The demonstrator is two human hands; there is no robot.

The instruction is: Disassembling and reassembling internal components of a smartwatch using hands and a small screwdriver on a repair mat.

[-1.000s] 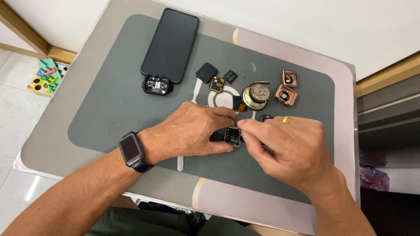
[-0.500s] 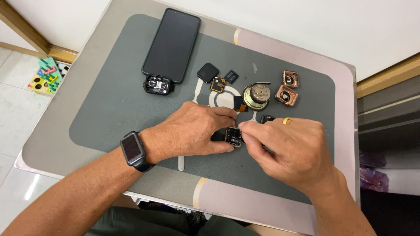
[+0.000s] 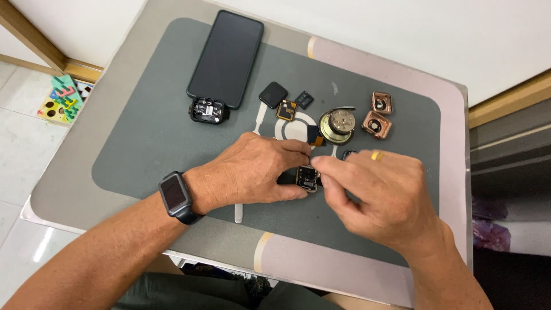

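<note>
An opened square smartwatch case [image 3: 306, 177] is pinched between left hand [image 3: 252, 172] and right hand [image 3: 381, 192] fingertips, both grips closed, above the grey mat [image 3: 143, 138].

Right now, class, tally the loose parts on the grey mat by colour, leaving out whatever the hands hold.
Black: 4, phone, open watch case, square screen, small chip
Copper: 2, watch cases
Brass: 1, round mechanism
Total: 7
</note>
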